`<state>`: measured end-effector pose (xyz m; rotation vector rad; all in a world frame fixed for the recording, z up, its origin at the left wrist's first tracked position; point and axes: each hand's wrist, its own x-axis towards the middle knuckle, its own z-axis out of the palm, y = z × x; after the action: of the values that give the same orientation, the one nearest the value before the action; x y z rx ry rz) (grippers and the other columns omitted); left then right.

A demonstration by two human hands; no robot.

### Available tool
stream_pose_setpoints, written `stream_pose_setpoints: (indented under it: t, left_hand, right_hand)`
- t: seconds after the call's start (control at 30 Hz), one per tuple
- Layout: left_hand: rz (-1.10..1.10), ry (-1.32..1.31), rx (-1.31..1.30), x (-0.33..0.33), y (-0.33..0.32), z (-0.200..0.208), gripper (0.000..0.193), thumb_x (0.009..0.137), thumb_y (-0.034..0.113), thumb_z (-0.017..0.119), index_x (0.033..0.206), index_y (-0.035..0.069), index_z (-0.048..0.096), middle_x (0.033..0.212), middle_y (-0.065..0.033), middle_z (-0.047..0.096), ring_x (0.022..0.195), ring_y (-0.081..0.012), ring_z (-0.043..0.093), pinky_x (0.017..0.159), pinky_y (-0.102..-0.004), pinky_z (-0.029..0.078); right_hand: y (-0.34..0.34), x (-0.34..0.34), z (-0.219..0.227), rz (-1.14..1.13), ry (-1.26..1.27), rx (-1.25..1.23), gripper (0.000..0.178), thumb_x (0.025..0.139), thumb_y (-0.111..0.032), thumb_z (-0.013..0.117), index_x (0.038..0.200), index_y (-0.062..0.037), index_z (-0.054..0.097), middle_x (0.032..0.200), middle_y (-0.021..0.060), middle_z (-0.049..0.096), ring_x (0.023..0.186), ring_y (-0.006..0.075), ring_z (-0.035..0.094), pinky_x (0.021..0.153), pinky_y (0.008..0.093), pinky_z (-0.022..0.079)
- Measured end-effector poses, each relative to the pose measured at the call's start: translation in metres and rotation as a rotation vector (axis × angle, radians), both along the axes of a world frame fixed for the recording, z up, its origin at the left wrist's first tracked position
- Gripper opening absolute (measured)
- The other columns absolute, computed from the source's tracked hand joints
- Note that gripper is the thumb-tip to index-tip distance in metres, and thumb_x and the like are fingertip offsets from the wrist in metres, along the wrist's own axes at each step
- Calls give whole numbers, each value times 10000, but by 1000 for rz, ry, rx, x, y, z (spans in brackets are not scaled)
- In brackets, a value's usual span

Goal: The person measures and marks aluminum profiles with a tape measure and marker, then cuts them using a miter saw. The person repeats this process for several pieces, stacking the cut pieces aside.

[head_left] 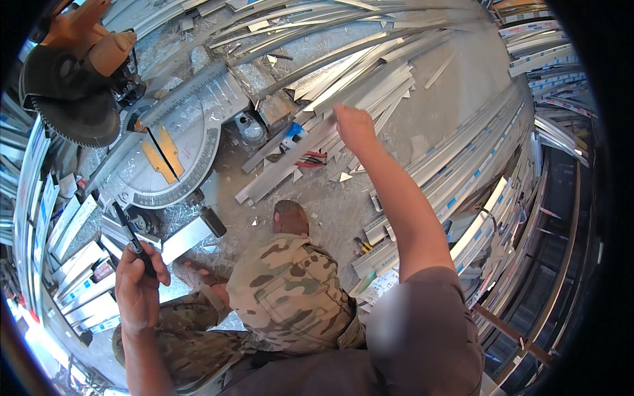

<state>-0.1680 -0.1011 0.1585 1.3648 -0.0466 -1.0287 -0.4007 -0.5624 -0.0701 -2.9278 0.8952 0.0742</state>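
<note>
matt black plastic marker (133, 238), shiny metal profiles (370, 86), toothed steel saw blade (78, 119)

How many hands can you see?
2: the person's left hand low on the left, shut on a black marker pen; the right hand raised over the long white metal strips. Others may be hidden.

mitre saw (155, 142) stood upper left, blade (76, 112) raised | person in camouflage (287, 290) crouched on floor (330, 204) below it | red-handled tool (310, 158) lay beside saw | white profile lengths (462, 171) were stacked right, more (79, 277) at left
</note>
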Motion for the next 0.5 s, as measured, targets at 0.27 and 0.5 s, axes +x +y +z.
stream_pose_setpoints:
  t: [0.27, 0.5]
  left_hand:
    - [-184, -376, 222, -5, 0, -30, 351, 1069, 208, 514, 1343, -3, 572, 919, -16, 604, 655, -51, 491, 558, -207, 408]
    - [-601, -692, 494, -34, -8, -65, 350, 1007, 145, 576, 1314, -19, 616, 997, -89, 677, 841, -144, 603, 762, -282, 480]
  right_hand:
    - [168, 69, 4, -374, -533, 1186, 462, 879, -246, 761, 1267, -31, 632, 881, 61, 695, 773, 165, 651, 714, 325, 546]
    - [236, 55, 47, 36, -478, 2262, 718, 878, -408, 778, 1441, -33, 536, 1120, 97, 653, 985, 162, 622, 866, 281, 519]
